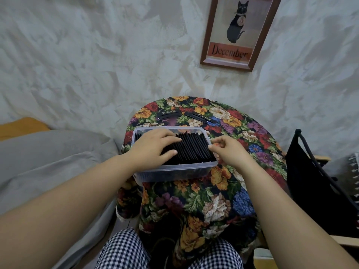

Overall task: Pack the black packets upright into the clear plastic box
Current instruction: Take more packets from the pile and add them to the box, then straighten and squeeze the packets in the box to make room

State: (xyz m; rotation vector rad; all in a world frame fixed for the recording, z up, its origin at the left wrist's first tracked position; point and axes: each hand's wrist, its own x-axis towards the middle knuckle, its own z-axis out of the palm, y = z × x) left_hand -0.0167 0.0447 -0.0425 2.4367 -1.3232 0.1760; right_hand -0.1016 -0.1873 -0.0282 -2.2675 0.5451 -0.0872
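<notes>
A clear plastic box [175,170] sits on a small table under a floral cloth [217,200]. A dense row of black packets [194,148] stands upright inside it. My left hand [153,147] lies flat on the packets' top edges at the box's left side, fingers stretched out. At the box's right rim my right hand [226,149] hovers with fingers loosely curled, its fingertips touching the rightmost packets. Two loose black packets [169,114] [200,117] lie flat on the cloth behind the box.
A textured white wall rises right behind the table, with a framed cat print [238,32]. A grey cushion [48,158] lies to the left. A black bag [318,187] hangs on a wooden frame to the right. My checkered trousers [124,251] show below.
</notes>
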